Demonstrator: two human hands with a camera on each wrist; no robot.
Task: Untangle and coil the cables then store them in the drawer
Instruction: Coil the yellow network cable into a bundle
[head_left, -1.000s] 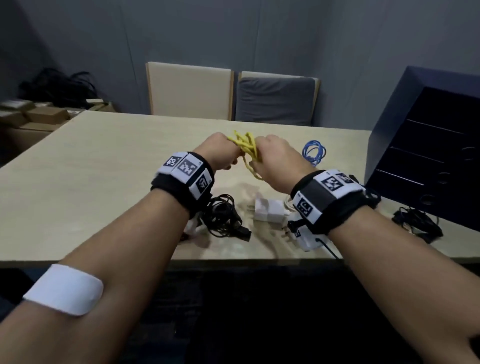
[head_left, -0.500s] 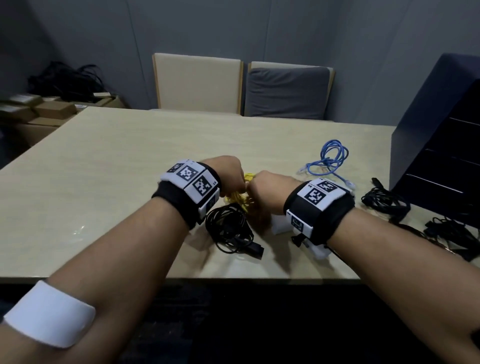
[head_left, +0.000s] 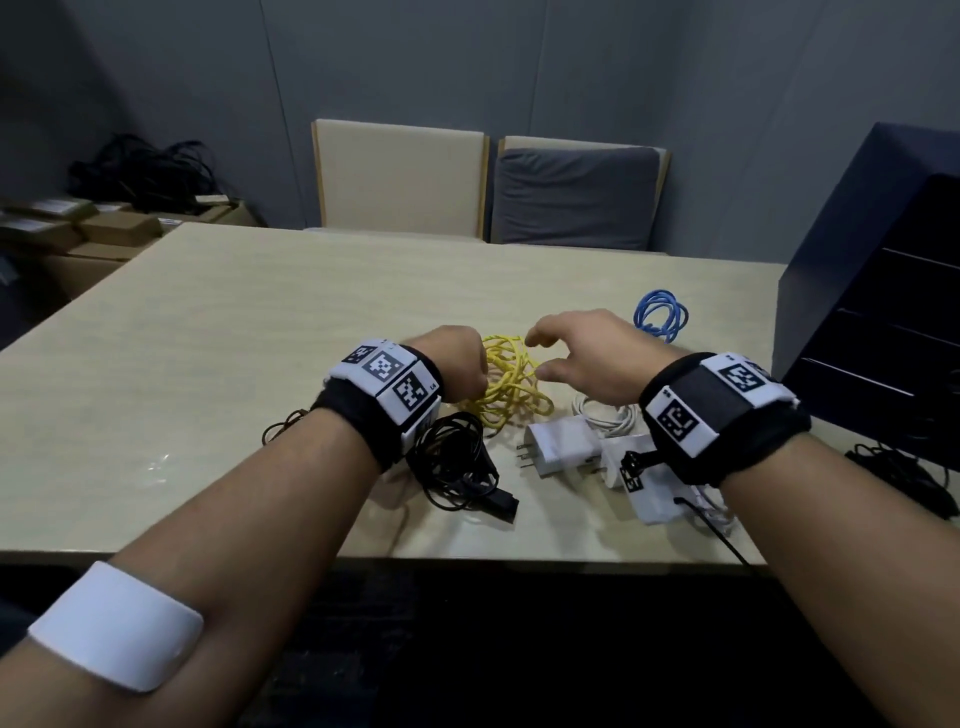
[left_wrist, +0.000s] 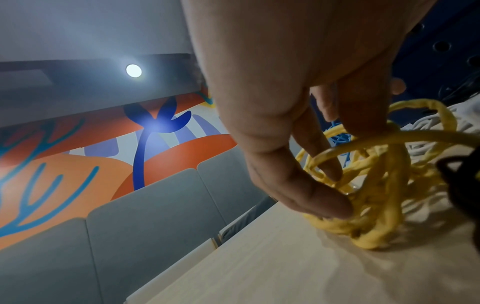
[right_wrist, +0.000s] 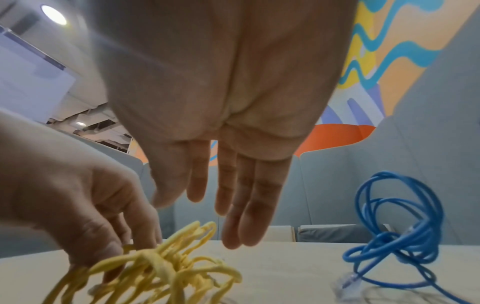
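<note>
Yellow cable bundle on the counter, my left hand in its loops

Yellow cable (head_left: 511, 387) lies in a loose tangle on the counter (head_left: 208, 332), between my two wrists. My left hand (head_left: 457, 364) is down on it, fingers (left_wrist: 309, 193) curled in among the loops and gripping several strands, as the left wrist view shows. My right hand (head_left: 587, 353) hovers just above and beside the bundle, released, fingers (right_wrist: 249, 205) straight and pointing down, holding nothing. A blue cable (head_left: 661, 316) sits coiled beyond my right hand, apart from the yellow one. Nearer to me lie a black cable (head_left: 457, 467) under my left wrist, a white charger (head_left: 563, 446) with its prongs showing, and a white cable (head_left: 608, 415) beside it. The dark drawer unit (head_left: 883, 312) stands on the right end of the counter.
</note>
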